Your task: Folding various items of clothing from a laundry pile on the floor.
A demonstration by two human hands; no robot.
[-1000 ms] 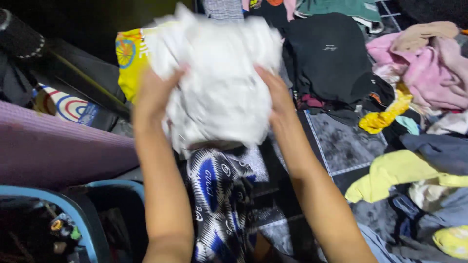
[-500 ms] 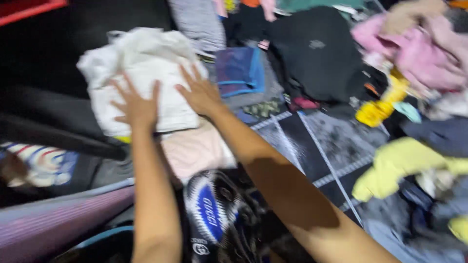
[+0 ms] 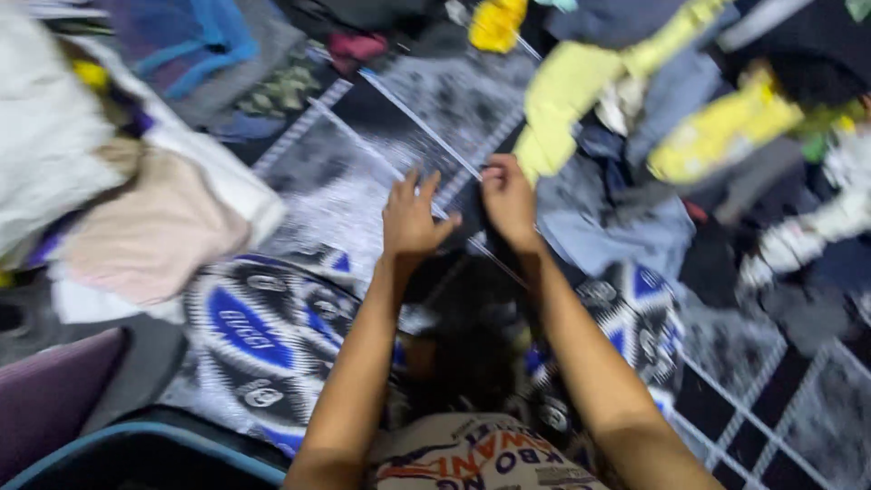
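While both arms reach forward, the floor point(image 3: 381, 136) shows as a dark mat or tiling with grey mottled squares and thin white lines between them. Only a strip of it is bare, running from the far middle down toward the person's knees; clothes cover the rest.

The left hand point(image 3: 410, 218) is open, with fingers spread and raised a little above the floor. The right hand point(image 3: 508, 200) is just beside it, fingers curled as if pinching something thin, but the blur hides what it is, so I cannot tell. The nearest garment to the right hand is a pale yellow-green piece point(image 3: 567, 100) of soft cloth, lying crumpled at the far side, with its lower end close to the fingertips.

At the left edge of the floor lies a stack of folded clothes point(image 3: 136, 218), white and pale pink, with soft rounded edges. At the far right is a loose heap of clothes point(image 3: 726, 127), yellow, grey and dark, all wrinkled. A black, white and blue patterned cloth point(image 3: 263, 336) covers the person's lap. At the near left corner stands a blue plastic rim point(image 3: 145, 449).
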